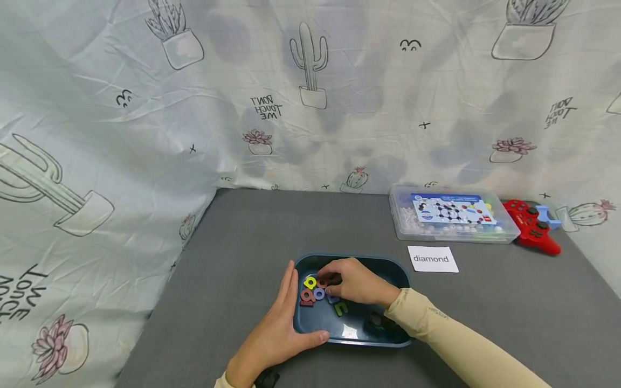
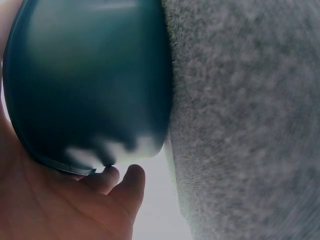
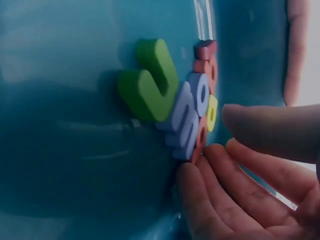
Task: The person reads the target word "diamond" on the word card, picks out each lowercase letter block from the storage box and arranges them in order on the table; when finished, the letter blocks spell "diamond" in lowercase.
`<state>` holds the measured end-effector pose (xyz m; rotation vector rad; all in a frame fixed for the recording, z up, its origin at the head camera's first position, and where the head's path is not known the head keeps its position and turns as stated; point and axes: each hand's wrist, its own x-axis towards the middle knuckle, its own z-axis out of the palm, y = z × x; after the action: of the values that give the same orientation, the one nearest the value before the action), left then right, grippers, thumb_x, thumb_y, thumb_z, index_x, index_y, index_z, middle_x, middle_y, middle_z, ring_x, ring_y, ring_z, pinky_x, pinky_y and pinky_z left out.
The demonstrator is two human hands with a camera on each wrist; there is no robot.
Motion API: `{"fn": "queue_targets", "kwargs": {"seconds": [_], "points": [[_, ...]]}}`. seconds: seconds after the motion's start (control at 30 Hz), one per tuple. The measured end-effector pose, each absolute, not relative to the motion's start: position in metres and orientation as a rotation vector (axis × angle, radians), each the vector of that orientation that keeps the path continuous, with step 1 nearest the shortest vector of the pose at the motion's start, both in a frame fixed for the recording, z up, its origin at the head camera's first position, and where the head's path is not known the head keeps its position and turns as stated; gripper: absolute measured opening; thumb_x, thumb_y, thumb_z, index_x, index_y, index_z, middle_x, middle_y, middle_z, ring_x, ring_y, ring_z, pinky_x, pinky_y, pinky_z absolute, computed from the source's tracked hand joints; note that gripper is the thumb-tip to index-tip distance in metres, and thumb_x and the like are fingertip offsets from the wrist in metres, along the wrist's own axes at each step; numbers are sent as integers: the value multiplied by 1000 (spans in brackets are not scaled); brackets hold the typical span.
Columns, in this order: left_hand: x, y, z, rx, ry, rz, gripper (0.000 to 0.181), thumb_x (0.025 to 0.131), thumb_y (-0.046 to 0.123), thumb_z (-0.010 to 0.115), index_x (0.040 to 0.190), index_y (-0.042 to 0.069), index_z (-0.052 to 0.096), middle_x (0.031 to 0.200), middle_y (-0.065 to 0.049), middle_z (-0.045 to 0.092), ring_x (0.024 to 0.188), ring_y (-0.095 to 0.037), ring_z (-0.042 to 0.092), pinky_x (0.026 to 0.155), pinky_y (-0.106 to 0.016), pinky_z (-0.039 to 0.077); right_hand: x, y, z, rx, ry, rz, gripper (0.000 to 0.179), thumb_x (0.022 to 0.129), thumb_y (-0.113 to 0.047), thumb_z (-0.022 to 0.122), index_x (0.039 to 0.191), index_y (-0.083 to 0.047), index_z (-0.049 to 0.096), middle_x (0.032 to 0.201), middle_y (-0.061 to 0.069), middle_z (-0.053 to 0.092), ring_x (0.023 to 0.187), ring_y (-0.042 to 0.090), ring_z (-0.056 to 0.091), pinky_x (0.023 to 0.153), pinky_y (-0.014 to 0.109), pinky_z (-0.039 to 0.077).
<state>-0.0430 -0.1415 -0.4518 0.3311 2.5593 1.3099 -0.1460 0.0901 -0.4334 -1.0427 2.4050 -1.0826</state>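
Note:
A dark teal tray point(image 1: 359, 339) holds several small coloured letters. They lie clustered in its left half: a yellow one point(image 1: 310, 282), a round blue one point(image 1: 318, 293), a green one point(image 3: 150, 82), a blue m-shaped one point(image 3: 182, 125) and some reddish ones point(image 1: 306, 295). My left hand point(image 1: 278, 323) spans the tray's near left corner, its fingers straight along the left side and the thumb at the near rim. Inside the tray, my right hand point(image 1: 356, 280) has its fingertips right at the far edge of the cluster. Its thumb stands apart from the fingers, with no letter between them.
A white card point(image 1: 433, 259) reading "diamond" lies behind the tray to the right. Farther back are a clear plastic box point(image 1: 453, 231) of small parts with a printed label, a red game controller point(image 1: 531, 226) and a blue item point(image 1: 548, 216). Printed cloth hangs behind the grey table point(image 1: 233, 242).

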Motion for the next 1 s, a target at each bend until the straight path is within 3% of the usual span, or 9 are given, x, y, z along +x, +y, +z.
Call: {"fn": "queue_targets", "kwargs": {"seconds": [0.27, 0.63, 1.0], "points": [[-44, -140, -455, 344, 2568, 1312, 129, 88, 61, 84, 173, 16, -2, 178, 7, -16, 162, -33, 13, 119, -68, 28, -142, 87, -437, -1093, 2432, -1051, 30, 94, 6, 77, 125, 3, 76, 111, 9, 70, 96, 20, 68, 86, 32, 60], [-44, -140, -458, 360, 2569, 1323, 128, 88, 58, 84, 173, 14, -2, 178, 6, -18, 162, -32, 10, 119, -68, 27, -136, 78, -442, -1208, 2547, -914, 24, 96, -1, 79, 120, 0, 79, 108, 7, 67, 96, 17, 64, 85, 29, 57], [-43, -140, -463, 369, 2575, 1329, 127, 89, 58, 83, 173, 13, -1, 178, 5, -18, 162, -32, 10, 119, -68, 28, -138, 79, -446, -1278, 2594, -978, 16, 100, 6, 71, 109, 0, 83, 107, 7, 77, 100, 15, 72, 90, 30, 60]]}}
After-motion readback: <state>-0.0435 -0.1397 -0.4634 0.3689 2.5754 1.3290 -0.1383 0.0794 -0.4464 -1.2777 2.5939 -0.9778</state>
